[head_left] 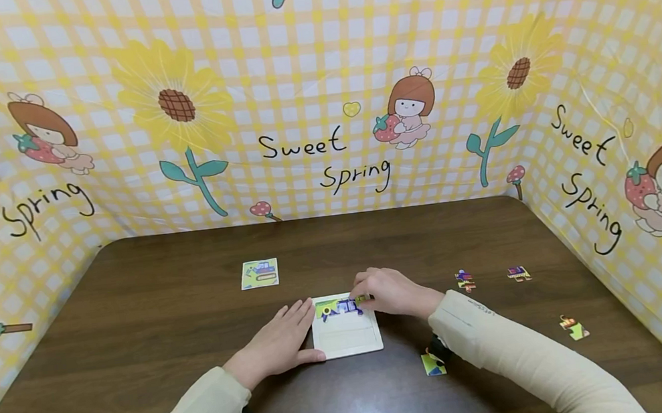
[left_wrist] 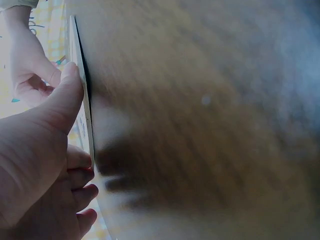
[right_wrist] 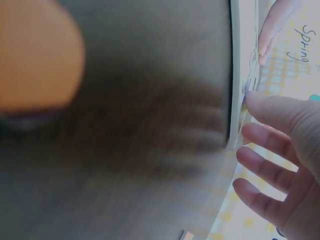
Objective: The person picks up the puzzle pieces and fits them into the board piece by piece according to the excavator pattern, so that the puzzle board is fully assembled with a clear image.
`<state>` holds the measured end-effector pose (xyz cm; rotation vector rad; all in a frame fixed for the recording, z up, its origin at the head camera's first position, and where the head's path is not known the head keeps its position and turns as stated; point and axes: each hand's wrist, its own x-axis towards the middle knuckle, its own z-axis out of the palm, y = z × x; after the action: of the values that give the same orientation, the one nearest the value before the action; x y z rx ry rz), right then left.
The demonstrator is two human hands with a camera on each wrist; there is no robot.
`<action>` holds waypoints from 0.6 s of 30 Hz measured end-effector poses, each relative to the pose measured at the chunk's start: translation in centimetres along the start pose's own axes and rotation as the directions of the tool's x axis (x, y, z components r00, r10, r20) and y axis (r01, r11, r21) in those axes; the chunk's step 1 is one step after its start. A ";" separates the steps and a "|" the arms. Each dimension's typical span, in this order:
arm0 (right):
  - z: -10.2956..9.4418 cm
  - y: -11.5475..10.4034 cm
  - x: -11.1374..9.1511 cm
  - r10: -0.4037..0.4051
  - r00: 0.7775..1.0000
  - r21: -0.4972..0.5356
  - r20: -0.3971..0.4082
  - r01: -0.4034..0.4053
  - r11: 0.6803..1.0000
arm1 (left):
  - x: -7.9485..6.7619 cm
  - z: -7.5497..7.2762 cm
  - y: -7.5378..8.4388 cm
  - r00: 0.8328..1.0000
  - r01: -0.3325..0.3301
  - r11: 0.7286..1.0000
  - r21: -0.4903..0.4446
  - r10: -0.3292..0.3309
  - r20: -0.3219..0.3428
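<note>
A white puzzle tray (head_left: 348, 339) lies on the table, with joined puzzle pieces (head_left: 337, 308) in green, yellow and purple along its top. My left hand (head_left: 279, 343) rests flat at the tray's left side, fingers straight at the upper corner and thumb on the lower left edge. At the upper right corner, my right hand (head_left: 390, 292) pinches a small puzzle piece (head_left: 362, 298) between thumb and forefinger, partly hidden by the fingers. In the right wrist view, thumb and fingertips meet close over the tray edge (right_wrist: 235, 75), the other fingers spread loosely.
A picture card (head_left: 259, 274) of a digger lies behind the tray to the left. Loose puzzle pieces lie to the right: one (head_left: 465, 280), another (head_left: 519, 274), and one farther right (head_left: 574, 327). A green and blue piece (head_left: 434, 364) sits beneath the right forearm. Checked cloth (head_left: 296, 102) walls the table.
</note>
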<state>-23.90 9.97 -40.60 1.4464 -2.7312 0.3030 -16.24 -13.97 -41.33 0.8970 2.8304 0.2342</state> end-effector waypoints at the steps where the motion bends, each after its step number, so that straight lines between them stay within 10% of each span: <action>1: 0.0 0.0 0.0 -0.004 1.000 -0.002 0.003 0.004 1.000 | 0.0 0.0 0.0 1.000 0.002 1.000 -0.002 -0.002 0.002; 18: -0.2 -0.2 0.2 -0.001 0.996 0.039 0.089 -0.002 0.999 | 0.0 -0.1 0.0 1.000 0.006 1.000 -0.014 -0.006 0.008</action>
<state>-23.89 9.74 -40.36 1.5044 -2.8106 0.3015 -16.26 -13.97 -41.26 0.8840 2.8205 0.2487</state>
